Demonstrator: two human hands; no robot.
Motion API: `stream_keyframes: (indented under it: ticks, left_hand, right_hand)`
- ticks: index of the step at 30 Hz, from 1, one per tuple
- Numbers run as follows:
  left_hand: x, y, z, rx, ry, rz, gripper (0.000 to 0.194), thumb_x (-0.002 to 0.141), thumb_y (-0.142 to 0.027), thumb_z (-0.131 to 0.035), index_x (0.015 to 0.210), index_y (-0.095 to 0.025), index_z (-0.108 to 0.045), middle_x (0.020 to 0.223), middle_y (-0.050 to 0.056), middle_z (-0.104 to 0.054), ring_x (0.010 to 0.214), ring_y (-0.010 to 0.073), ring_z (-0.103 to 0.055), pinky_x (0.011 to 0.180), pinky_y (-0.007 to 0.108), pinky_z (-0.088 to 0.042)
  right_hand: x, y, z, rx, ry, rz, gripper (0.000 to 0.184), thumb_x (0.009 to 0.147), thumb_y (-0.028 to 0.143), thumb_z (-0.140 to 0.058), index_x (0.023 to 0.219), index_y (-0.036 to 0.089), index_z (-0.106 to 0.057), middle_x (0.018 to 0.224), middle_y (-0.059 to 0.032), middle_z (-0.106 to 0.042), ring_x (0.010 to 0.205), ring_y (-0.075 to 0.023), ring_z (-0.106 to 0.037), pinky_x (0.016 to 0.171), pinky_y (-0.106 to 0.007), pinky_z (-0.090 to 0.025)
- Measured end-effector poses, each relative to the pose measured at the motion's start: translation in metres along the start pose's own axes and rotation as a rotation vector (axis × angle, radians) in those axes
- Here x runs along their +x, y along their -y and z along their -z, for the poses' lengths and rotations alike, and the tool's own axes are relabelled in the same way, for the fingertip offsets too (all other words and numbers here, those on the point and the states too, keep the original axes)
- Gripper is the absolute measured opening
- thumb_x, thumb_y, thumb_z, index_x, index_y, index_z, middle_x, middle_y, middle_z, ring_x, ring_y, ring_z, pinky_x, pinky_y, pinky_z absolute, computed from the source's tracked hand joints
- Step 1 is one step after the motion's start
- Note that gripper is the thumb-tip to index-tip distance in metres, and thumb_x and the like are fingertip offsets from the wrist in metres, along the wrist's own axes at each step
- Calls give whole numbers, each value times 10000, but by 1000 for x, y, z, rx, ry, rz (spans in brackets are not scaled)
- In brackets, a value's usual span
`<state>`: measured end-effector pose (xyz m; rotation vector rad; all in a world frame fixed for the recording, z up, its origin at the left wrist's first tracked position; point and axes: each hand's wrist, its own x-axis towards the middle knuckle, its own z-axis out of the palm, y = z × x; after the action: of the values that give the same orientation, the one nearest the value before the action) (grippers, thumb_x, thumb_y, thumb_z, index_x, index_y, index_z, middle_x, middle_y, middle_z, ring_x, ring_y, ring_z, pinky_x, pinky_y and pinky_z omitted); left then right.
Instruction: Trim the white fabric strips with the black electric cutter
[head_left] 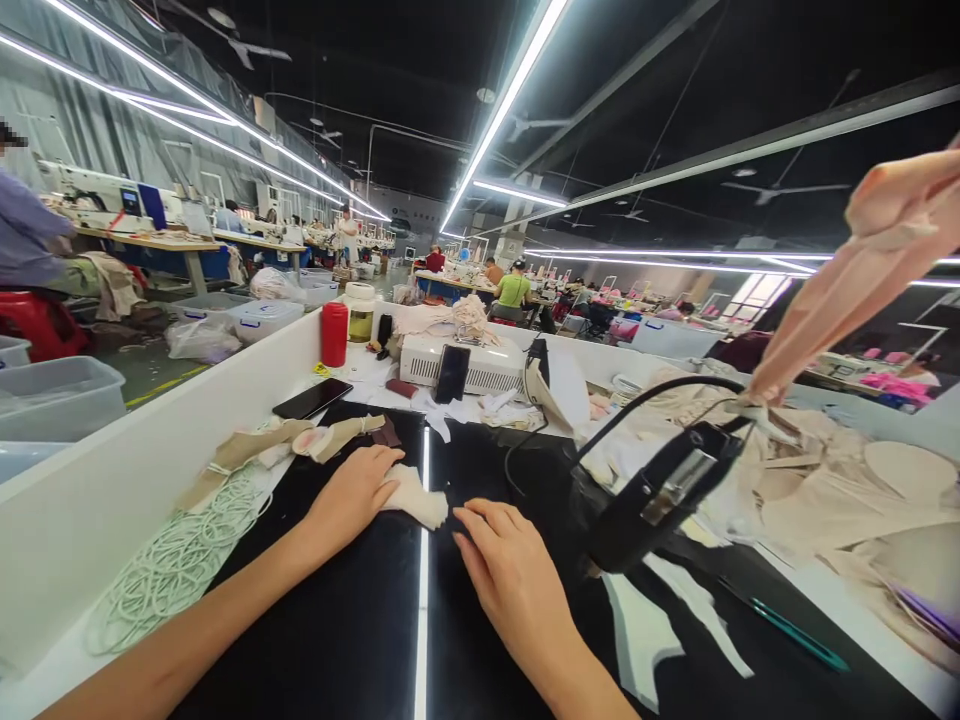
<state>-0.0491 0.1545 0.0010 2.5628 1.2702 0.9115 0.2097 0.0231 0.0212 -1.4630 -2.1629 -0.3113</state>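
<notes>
My left hand (351, 505) lies at the middle of the black work surface (345, 630), its thumb and fingers closed on a small cream fabric piece (417, 498). Dark brown scraps (385, 432) lie just beyond its fingertips. To the right, my right hand (514, 565) hovers close to the free end of the cream piece. Its fingers are loosely bent, with a small gap between thumb and forefinger and nothing visible in it. A lit white strip (422, 630) runs through the surface between both hands.
A black corded device (667, 495) hangs from a pink cloth strip (840, 270) on the right. White cut pieces (641, 635) and a teal-handled tool (799, 635) lie below it. Pale green cord (184, 550) sits left. Phones (313, 398), a red container (334, 335) and beige fabric (832, 480) surround the surface.
</notes>
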Motion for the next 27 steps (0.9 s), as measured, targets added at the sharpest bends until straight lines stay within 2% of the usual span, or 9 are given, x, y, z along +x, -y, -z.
stream_keyframes:
  ticks: [2, 4, 6, 10, 12, 16, 19, 23, 27]
  left_hand:
    - [0, -3, 4, 14, -23, -28, 368, 1102, -262, -570, 1432, -206, -722, 1428, 123, -775, 1346, 320, -708, 1218, 517, -562]
    - [0, -10, 7, 21, -33, -63, 361, 1113, -259, -557, 1423, -209, -735, 1419, 121, -778, 1353, 317, -709, 1234, 520, -558]
    - [-1, -20, 8, 19, -25, -103, 347, 1117, -247, -556, 1404, -210, -749, 1399, 115, -785, 1349, 314, -716, 1237, 516, -563]
    - [-7, -53, 1, 4, 20, -189, 313, 1125, -189, -559, 1357, -221, -766, 1338, 93, -799, 1284, 280, -753, 1160, 450, -616]
    - [-13, -76, -6, -13, 56, -237, 303, 1110, -145, -585, 1335, -225, -771, 1301, 75, -806, 1219, 255, -780, 1112, 405, -635]
    - [-29, -128, -28, -88, 195, -335, 328, 1040, -33, -653, 1279, -226, -770, 1218, 40, -805, 1107, 238, -803, 1021, 380, -651]
    - [-40, -160, -46, -63, 241, -439, 305, 1014, -27, -722, 1240, -226, -771, 1158, 29, -806, 1005, 249, -800, 922, 381, -651]
    - [-43, -189, -64, -38, 283, -551, 251, 1024, -66, -767, 1226, -217, -765, 1090, 23, -805, 906, 241, -786, 828, 362, -624]
    - [-36, -208, -75, -6, 345, -568, 141, 1079, -131, -748, 1199, -200, -769, 1054, 31, -799, 922, 248, -789, 821, 362, -614]
  right_hand:
    - [-24, -3, 16, 55, 15, 20, 273, 1147, 207, -584, 1285, 260, -812, 1230, -85, -861, 1100, -262, -835, 972, -394, -698]
    - [-52, -12, 32, 99, 34, 25, 252, 1174, 263, -574, 1199, 285, -824, 1122, -37, -872, 991, -196, -848, 901, -276, -698]
    - [-80, -27, 44, 118, 38, 3, 312, 1204, 295, -522, 1122, 287, -823, 1037, -20, -874, 921, -168, -854, 859, -219, -691]
    - [-132, -73, 56, 112, -36, -135, 239, 1182, 406, -600, 1177, 335, -827, 1060, -1, -892, 932, -184, -878, 865, -212, -692]
    - [-149, -92, 55, 77, -97, -225, 299, 1181, 497, -579, 1192, 333, -829, 1037, -14, -882, 868, -197, -868, 793, -236, -697]
    - [-160, -105, 51, 47, -146, -290, 457, 1180, 620, -509, 1207, 311, -844, 991, -47, -861, 863, -234, -859, 786, -305, -703]
    - [-159, -100, 46, 57, -124, -290, 521, 1194, 625, -457, 1085, 308, -855, 985, -55, -854, 871, -232, -859, 792, -312, -692]
    - [-155, -93, 42, 74, -99, -313, 573, 1221, 559, -390, 996, 296, -846, 936, -65, -835, 805, -230, -832, 766, -326, -665]
    - [-153, -90, 42, 133, -88, -367, 575, 1215, 564, -395, 966, 285, -831, 927, -79, -830, 807, -247, -815, 776, -349, -650]
